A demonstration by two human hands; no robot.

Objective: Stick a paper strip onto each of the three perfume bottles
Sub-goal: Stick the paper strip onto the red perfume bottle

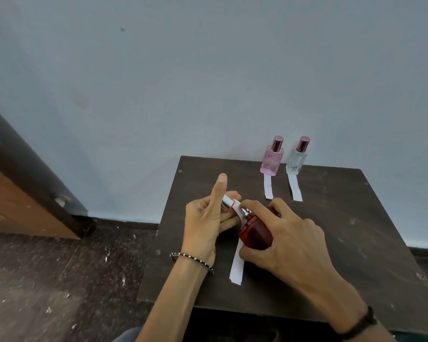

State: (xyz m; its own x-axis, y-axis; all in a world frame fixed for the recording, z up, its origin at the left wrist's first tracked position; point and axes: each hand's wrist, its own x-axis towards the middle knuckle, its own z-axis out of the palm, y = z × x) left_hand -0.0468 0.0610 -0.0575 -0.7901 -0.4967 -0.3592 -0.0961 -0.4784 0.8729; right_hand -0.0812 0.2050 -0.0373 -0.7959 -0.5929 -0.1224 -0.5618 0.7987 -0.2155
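My right hand [284,240] grips a dark red perfume bottle [255,234], tilted over the table with its silver sprayer bare. My left hand [208,218] holds the bottle's silver cap [228,203], thumb raised. A white paper strip [237,265] runs from near the sprayer, under the bottle, down onto the table. At the back stand a pink perfume bottle [272,159] and a clear perfume bottle [296,160], both upright with rose caps. One paper strip [268,186] lies in front of the pink bottle, another strip [295,187] in front of the clear one.
The dark wooden table [344,243] stands against a pale blue wall [208,82]. A brown wooden door or cabinet [22,193] is at the left. The speckled floor [59,280] lies left of the table.
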